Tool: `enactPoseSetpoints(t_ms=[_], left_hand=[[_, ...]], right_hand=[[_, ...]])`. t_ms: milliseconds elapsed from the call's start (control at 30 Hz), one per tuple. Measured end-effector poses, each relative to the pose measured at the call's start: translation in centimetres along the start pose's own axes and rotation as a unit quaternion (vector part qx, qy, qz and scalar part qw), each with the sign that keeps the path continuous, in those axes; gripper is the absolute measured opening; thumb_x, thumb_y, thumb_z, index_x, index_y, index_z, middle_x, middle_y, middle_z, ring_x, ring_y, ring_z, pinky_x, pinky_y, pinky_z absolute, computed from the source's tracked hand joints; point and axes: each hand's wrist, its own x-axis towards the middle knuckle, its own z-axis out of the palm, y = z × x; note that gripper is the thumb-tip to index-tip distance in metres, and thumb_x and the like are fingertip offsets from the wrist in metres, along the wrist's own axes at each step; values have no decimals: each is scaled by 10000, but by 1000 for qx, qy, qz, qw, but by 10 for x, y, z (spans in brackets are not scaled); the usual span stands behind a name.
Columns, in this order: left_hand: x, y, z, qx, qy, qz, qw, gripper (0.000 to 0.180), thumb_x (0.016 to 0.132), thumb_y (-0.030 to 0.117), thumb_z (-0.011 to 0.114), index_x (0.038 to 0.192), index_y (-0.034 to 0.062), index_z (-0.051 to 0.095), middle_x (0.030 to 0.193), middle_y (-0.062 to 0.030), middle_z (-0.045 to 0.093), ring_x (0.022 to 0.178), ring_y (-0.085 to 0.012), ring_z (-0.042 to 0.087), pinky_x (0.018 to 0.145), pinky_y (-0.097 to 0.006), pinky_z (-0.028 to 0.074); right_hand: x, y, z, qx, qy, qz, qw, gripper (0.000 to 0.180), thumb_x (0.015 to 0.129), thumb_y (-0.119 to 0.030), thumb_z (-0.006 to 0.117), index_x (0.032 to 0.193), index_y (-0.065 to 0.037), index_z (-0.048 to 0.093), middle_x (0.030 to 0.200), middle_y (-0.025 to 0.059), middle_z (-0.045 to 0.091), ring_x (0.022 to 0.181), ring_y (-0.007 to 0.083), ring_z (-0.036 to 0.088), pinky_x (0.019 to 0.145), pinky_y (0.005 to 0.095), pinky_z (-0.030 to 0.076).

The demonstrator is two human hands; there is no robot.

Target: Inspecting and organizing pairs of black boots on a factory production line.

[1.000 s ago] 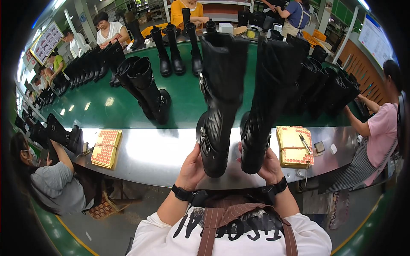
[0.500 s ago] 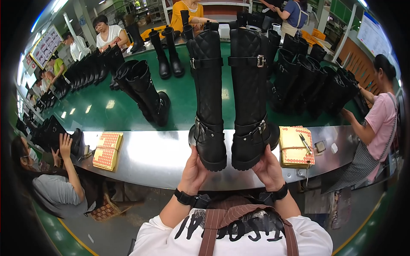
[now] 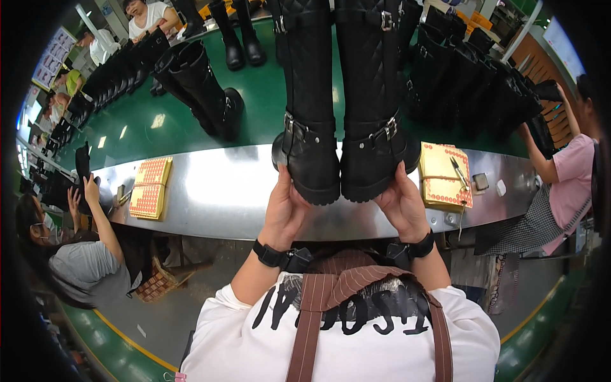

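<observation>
Two tall black boots with quilted shafts and silver buckles stand upright side by side in front of me, heels toward me. My left hand (image 3: 286, 207) grips the left boot (image 3: 309, 83) low at its heel, thumb up along the outer side. The right boot (image 3: 368, 83) is held the same way by my right hand (image 3: 403, 207). My fingers reach under the soles and are partly hidden. The heels sit close together over the metal edge of the table. Both boot tops run out of the picture at its upper rim.
A bundle of yellow printed cards (image 3: 151, 189) lies left on the metal edge (image 3: 210, 191); another, with a pen (image 3: 459, 172), lies right. Black boots (image 3: 207, 95) stand on the green surface (image 3: 273, 121), more in rows. Co-workers handle boots on both sides.
My view has tilted down, so the table and boots appear higher. The two heels have come closer together. The co-worker at left now holds a black boot part up.
</observation>
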Motion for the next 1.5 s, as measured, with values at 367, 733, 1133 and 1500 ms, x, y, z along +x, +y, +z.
enactPoseSetpoints(t_ms=[367, 733, 1133, 1500], left_hand=[[4, 5, 20, -228, -66, -105, 966, 554, 995, 464, 376, 1398, 90, 441, 1364, -149, 520, 1235, -278, 531, 1087, -423, 402], [20, 12, 36, -131, -66, -277, 949, 383, 999, 292, 432, 1229, 5, 541, 1099, -127, 673, 908, -202, 695, 780, -340, 602], [5, 50, 80, 368, -74, 15, 927, 351, 1009, 288, 487, 1239, 33, 562, 1091, -61, 644, 982, -101, 610, 874, -219, 479], [4, 36, 68, 425, -88, 65, 899, 892, 665, 411, 860, 1391, 108, 439, 1294, -121, 478, 1211, -248, 476, 1052, -354, 367]], right_hand=[[16, 0, 2, -450, 83, -147, 877, 1132, 722, -411, 804, 1530, -113, 70, 1511, 180, 243, 1403, 336, 266, 1111, 478, 268], [33, -69, -23, -454, -346, -76, 818, 1030, 465, -155, 975, 1334, 17, 450, 1316, 108, 506, 1207, 214, 496, 1044, 353, 383], [10, -46, -61, -526, -137, -126, 830, 645, 671, -91, 840, 1231, 21, 540, 1226, 117, 575, 1125, 246, 566, 967, 378, 439], [-5, -50, -37, -387, -67, -30, 919, 953, 481, -168, 933, 1318, -19, 503, 1278, 89, 581, 1189, 248, 548, 1013, 379, 440]])
